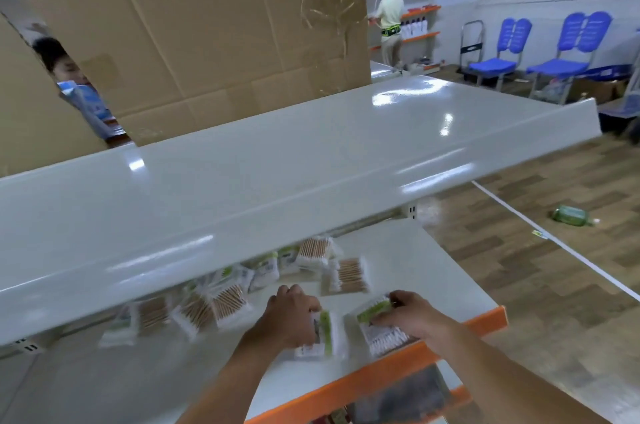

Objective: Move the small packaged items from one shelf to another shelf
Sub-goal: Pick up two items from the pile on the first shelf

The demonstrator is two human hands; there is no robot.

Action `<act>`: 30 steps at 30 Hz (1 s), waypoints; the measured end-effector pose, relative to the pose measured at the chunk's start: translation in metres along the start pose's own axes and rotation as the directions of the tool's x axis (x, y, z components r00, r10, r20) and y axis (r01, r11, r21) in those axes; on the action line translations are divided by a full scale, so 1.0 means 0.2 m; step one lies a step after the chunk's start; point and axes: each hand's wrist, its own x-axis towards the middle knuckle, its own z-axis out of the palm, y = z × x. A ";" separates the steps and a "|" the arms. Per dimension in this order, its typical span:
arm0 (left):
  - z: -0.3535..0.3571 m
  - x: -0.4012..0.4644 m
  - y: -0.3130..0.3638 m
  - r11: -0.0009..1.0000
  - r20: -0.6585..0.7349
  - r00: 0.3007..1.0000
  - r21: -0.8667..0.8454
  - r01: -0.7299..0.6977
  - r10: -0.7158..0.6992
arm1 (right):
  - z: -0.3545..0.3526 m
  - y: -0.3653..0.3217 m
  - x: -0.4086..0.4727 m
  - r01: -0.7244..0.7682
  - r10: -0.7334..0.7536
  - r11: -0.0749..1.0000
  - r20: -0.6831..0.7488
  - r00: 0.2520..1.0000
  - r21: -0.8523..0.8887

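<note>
Several small clear packets of cotton swabs [348, 275] lie scattered on the middle shelf [460, 288], which has an orange front edge. My left hand [291, 314] grips one packet with a green stripe [323, 335] near the front of that shelf. To its right, my right hand [414, 318] holds another packet [381, 330] by its top, tilted over the orange edge. More packets [194, 311] sit further left, partly hidden under the bare white upper shelf [277, 160].
Large cardboard sheets [194, 18] back the shelving. A person peers through a gap at left [59, 60]; another person [389, 18] stands at far wall shelves. Blue chairs [498, 53] and a green bottle [569, 216] are on the wood floor. A lower shelf [408, 392] shows below.
</note>
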 end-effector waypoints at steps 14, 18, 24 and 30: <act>0.02 -0.16 -0.13 0.684 0.060 0.951 -0.681 0.261 -0.304 | -0.04 -0.20 -0.03 0.065 -0.053 0.988 0.088 0.995 -0.140; 0.04 -0.25 -0.20 0.650 0.037 0.916 -0.692 0.313 -0.401 | 0.04 -0.28 -0.04 0.154 -0.129 0.979 0.176 0.976 -0.132; 0.07 -0.42 -0.34 0.583 0.010 0.838 -0.714 0.388 -0.545 | 0.25 -0.36 -0.04 0.242 -0.189 0.954 0.275 0.943 -0.175; 0.09 -0.60 -0.49 0.525 -0.003 0.754 -0.720 0.454 -0.657 | 0.46 -0.46 -0.06 0.328 -0.228 0.917 0.373 0.899 -0.229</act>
